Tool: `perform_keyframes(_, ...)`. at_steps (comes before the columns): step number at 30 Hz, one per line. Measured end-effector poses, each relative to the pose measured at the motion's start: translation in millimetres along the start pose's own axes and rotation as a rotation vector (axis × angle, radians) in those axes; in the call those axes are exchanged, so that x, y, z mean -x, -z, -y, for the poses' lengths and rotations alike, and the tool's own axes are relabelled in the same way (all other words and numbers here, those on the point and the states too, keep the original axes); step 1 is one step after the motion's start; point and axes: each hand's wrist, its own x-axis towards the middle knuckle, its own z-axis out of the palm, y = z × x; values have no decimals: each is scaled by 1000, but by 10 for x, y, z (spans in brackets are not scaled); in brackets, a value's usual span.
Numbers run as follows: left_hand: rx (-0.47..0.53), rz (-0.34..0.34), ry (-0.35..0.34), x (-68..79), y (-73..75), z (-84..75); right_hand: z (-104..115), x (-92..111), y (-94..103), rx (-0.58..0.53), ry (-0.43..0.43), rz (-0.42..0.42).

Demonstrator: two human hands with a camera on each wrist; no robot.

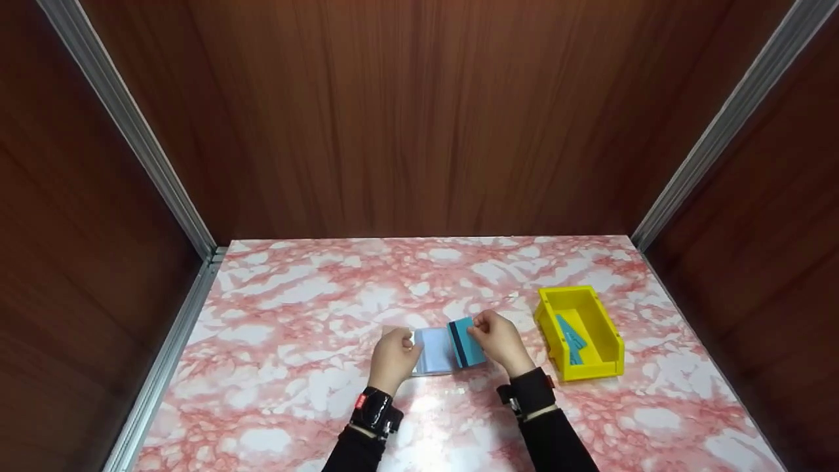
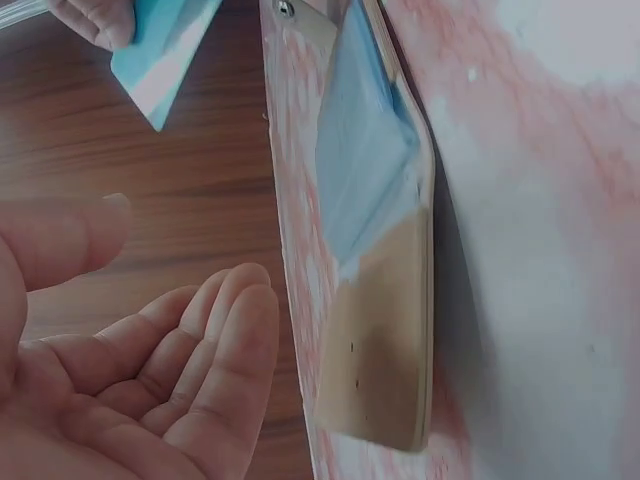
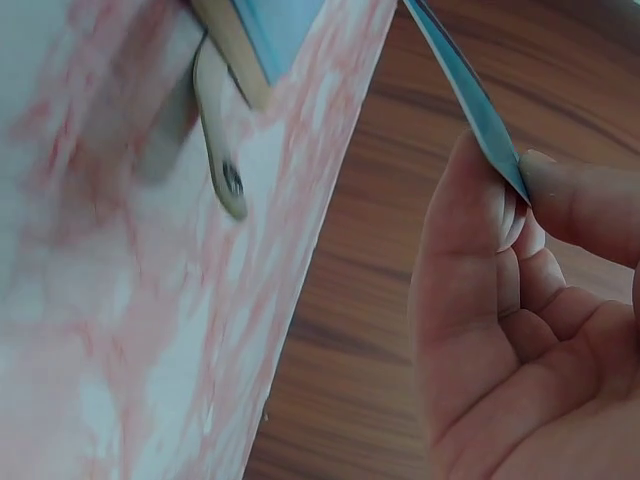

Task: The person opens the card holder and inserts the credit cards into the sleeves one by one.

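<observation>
An opened card holder (image 1: 436, 351) with a tan cover and clear bluish sleeves lies on the table. A snap strap (image 3: 220, 150) sticks out from it in the right wrist view. Between thumb and fingers, my right hand (image 1: 499, 337) pinches a blue card (image 1: 468, 344) with a black stripe, tilted above the holder's right side. My left hand (image 1: 393, 357) is over the holder's left part. In the left wrist view its thumb and loosely bent fingers (image 2: 225, 370) are apart, with nothing held, beside the tan cover (image 2: 375, 350).
To the right stands a yellow bin (image 1: 613, 328) with blue cards (image 1: 570, 337) inside. The table (image 1: 295, 393) has a red and white marbled top. Brown wood-grain panels (image 1: 393, 118) and metal posts (image 1: 141, 131) enclose its back and sides.
</observation>
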Motion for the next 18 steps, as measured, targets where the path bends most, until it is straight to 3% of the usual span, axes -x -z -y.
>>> perform_keyframes(10,68,44,-13,36,-127,-64,91,53,-149,-14,29,53)
perform_keyframes(18,74,53,24,56,-163,-90,158,39,-220,-127,12,63)
